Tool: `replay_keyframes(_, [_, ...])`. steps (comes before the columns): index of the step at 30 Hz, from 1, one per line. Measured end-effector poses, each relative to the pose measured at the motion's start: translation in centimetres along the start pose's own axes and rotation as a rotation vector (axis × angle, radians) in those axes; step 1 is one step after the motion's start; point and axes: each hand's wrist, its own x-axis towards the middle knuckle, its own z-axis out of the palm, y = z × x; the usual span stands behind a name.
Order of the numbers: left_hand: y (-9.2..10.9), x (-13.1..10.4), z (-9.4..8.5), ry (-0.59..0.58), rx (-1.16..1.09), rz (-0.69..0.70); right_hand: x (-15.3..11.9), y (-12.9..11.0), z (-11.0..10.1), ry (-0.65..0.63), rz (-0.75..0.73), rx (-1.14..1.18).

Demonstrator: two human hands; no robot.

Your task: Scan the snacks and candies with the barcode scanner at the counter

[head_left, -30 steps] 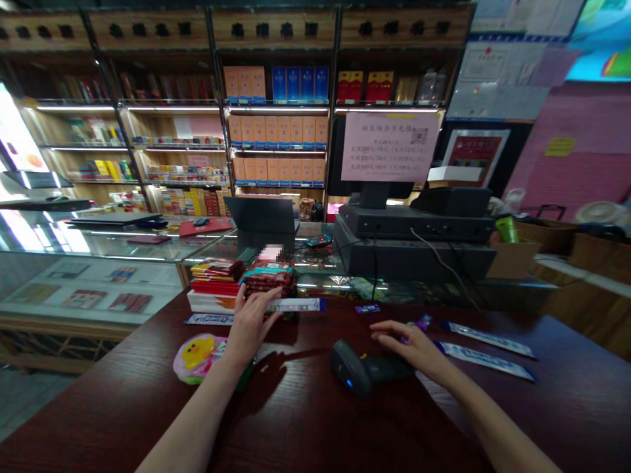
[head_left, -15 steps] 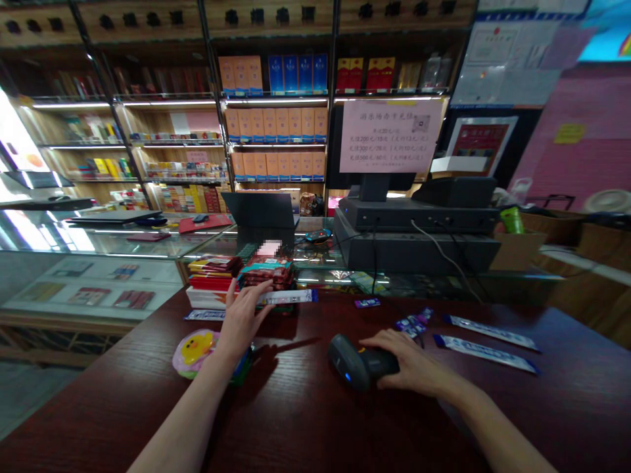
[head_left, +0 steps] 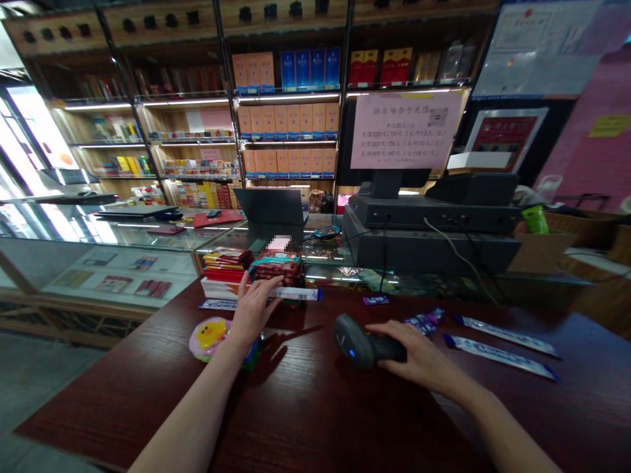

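Note:
My left hand (head_left: 255, 312) pinches one end of a long, thin white-and-blue stick packet (head_left: 300, 293), held level in front of a stack of red-brown packets (head_left: 276, 268). In my right hand (head_left: 407, 351) is a dark barcode scanner (head_left: 355, 343), its head pointing left and a small blue light showing. My fingers wrap around its handle, low over the brown table. Beside my left wrist lies a pink round item with a yellow duck (head_left: 210, 334). Another stick packet (head_left: 217, 305) lies behind it, partly hidden.
Two stick packets (head_left: 503, 356) lie at the right of the table (head_left: 315, 414). Small purple packets (head_left: 424, 320) are behind my right hand. A stack of red and white packs (head_left: 224, 279) stands at the back left. Behind are a laptop (head_left: 271, 207) and a black register terminal (head_left: 434, 236).
The whole view has shifted, so things appear farther right. Both hands keep their holds on the stick packet and the scanner, with little visible movement over the table.

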Motion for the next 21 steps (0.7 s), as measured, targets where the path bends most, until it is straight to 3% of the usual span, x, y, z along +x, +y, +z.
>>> replay_keyframes(9, [0.1,-0.2,0.1,-0.019,0.003,0.019,0.2,-2.1,-0.2,-0.022,-0.003,0.097])
replay_keyframes(21, [0.0,-0.2,0.2,-0.005,0.02,0.028,0.2,-2.5,-0.2,-0.095,-0.046,0.075])
